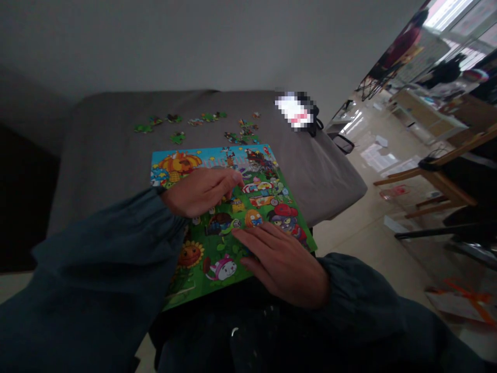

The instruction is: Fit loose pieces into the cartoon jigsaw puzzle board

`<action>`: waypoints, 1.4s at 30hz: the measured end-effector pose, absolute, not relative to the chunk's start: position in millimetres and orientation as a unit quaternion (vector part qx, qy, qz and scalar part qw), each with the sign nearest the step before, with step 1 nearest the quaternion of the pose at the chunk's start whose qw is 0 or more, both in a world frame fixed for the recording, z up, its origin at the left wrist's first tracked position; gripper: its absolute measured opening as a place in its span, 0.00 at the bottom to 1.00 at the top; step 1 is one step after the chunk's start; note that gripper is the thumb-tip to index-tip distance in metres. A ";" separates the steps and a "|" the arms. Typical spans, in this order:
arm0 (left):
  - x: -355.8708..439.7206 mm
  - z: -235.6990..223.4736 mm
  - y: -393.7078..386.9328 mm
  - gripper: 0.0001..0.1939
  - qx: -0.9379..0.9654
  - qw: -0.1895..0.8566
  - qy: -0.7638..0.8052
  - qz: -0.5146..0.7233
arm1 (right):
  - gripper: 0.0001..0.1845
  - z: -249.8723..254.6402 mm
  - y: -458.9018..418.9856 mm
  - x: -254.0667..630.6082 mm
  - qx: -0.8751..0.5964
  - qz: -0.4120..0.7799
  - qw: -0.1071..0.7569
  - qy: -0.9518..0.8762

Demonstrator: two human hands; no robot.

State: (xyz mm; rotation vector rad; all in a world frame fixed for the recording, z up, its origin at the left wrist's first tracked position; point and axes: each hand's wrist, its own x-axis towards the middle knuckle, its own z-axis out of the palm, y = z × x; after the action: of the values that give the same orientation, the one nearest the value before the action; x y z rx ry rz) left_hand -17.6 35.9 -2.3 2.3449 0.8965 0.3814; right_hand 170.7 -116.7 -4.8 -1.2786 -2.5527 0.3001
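A colourful cartoon jigsaw puzzle board, with a sunflower and a pumpkin in its picture, lies at the near edge of the grey covered surface. My left hand is over its upper middle, fingers bent down and close together at the picture. Whatever is under those fingertips is hidden. Lower right on the board, my right hand rests with its fingers stretched out nearly flat. Beyond the board's far edge lie several loose puzzle pieces, some of them in small clusters.
The grey cloth surface backs onto a plain wall. A bright, blurred-out object sits at its far right corner beside something black. On the right, a wooden chair and a low cabinet stand on the tiled floor.
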 end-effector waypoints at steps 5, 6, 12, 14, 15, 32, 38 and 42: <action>-24.8 5.6 33.6 0.18 0.900 0.342 0.269 0.001 | 0.18 5.4 -91.7 170.6 -0.412 0.128 0.067 -0.900; -26.6 6.8 31.6 0.17 0.903 0.354 0.242 -0.035 | 0.17 4.7 -90.0 173.5 -0.401 0.132 0.066 -0.904; -25.8 9.1 13.5 0.18 0.944 0.287 0.152 -0.061 | 0.21 -15.6 -105.2 198.4 -0.352 0.102 0.124 -0.922; -22.9 8.2 11.2 0.16 0.951 0.272 0.142 -0.045 | 0.18 -24.2 -111.5 202.2 -0.341 0.081 0.160 -0.923; -21.6 7.2 11.4 0.16 0.952 0.271 0.136 -0.038 | 0.17 -27.9 -113.6 203.0 -0.337 0.073 0.178 -0.922; -47.0 -14.1 17.8 0.14 0.990 0.080 -0.033 0.115 | 0.15 -38.5 -109.7 208.5 -0.314 0.073 0.227 -0.919; -56.5 -22.5 10.9 0.19 0.990 0.017 -0.056 0.131 | 0.16 -38.5 -110.1 209.4 -0.307 0.054 0.210 -0.927; -62.3 -21.3 1.3 0.22 0.988 0.076 -0.003 0.137 | 0.16 -38.1 -112.8 209.4 -0.312 0.041 0.201 -0.928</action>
State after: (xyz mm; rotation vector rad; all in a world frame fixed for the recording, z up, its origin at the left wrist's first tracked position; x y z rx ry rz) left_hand -62.3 1.3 -21.3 2.9607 -0.0075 0.4097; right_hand 209.4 -112.8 -38.1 -0.8706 -2.5918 0.1137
